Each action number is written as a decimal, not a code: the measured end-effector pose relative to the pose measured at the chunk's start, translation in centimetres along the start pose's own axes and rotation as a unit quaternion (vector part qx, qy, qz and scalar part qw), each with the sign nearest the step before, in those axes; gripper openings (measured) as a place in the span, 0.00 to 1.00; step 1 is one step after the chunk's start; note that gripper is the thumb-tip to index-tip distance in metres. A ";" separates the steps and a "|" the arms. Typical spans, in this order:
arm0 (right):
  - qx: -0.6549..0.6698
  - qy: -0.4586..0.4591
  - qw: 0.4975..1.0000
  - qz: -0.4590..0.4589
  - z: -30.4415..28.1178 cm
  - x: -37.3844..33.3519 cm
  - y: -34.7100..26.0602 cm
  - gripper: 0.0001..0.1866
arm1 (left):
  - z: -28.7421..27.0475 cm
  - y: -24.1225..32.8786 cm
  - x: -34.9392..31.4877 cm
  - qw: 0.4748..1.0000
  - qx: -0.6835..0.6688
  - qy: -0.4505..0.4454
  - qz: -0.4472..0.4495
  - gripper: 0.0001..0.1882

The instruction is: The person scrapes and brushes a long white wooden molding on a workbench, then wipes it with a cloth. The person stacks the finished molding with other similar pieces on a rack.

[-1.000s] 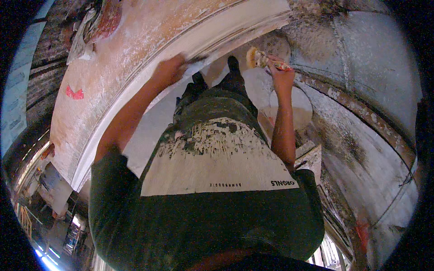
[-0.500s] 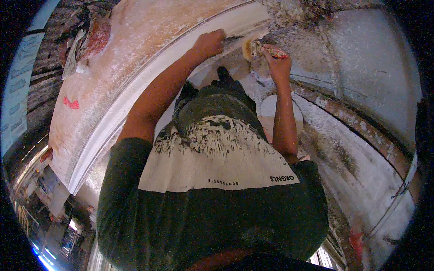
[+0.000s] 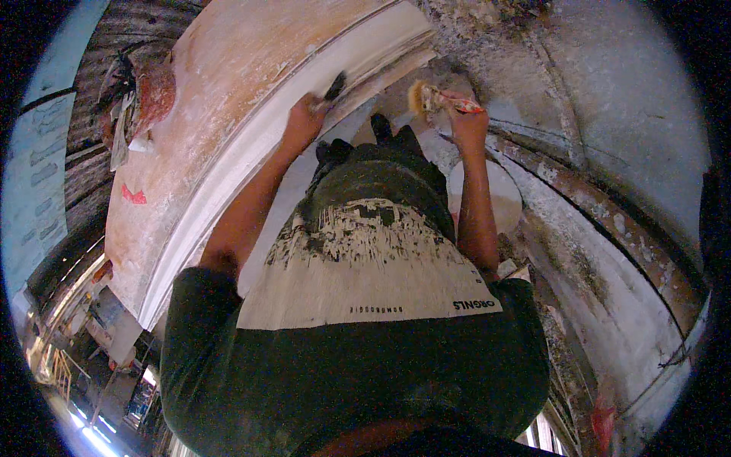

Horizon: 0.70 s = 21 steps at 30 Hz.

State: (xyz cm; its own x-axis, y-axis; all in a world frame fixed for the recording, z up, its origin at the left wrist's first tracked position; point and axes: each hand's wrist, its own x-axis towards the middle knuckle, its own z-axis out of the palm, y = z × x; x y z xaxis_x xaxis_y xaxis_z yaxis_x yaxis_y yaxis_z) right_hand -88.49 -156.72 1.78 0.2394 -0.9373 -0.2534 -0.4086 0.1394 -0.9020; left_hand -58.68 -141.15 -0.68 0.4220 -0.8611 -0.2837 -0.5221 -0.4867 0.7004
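My left hand (image 3: 306,119) is closed around a small putty knife (image 3: 335,86), whose dark flat blade points away from me over a long white moulding (image 3: 251,129). The moulding looks like plaster and runs along the near edge of a wide, dusty orange-tan tabletop (image 3: 228,68). To the right, my right hand (image 3: 467,126) grips a paintbrush (image 3: 445,100) by its red and whitish handle. Its tan bristles point left, held in the air beyond my feet and apart from the moulding.
A whitened floor (image 3: 609,84) spreads ahead and to the right, with debris at the top. A round pale lid or bucket top (image 3: 487,194) stands by my right forearm. Long boards (image 3: 586,190) lie on the right. A reddish container (image 3: 156,95) with rags sits at the far left.
My left hand has drawn back toward me and left along the moulding, and the knife blade now shows plainly. My right hand with the brush has come slightly nearer.
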 end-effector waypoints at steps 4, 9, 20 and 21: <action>-0.019 -0.020 0.999 0.023 -1.1 1.1 -1.1 0.09 | 8.2 7.0 12.7 0.997 -0.013 -0.019 0.076 0.21; -0.153 -0.145 0.970 -0.120 0.5 1.7 -2.5 0.10 | 9.8 11.9 20.8 0.970 0.108 -0.066 0.209 0.20; -0.291 -0.246 0.868 -0.318 5.3 8.0 -2.7 0.19 | -5.8 3.2 -0.1 0.984 0.138 -0.056 0.102 0.11; -0.313 -0.206 0.886 -0.273 2.9 9.6 -2.9 0.19 | -5.9 2.6 -1.3 0.980 0.158 -0.064 0.103 0.10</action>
State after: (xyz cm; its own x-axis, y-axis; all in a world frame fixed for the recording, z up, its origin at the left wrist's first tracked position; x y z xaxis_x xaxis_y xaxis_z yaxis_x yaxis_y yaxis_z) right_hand -82.46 -165.18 0.94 0.7998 -0.5971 -0.0615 -0.5113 -0.6240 -0.5910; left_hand -56.21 -140.46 5.42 0.1968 -0.9476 -0.2516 -0.7982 -0.3039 0.5201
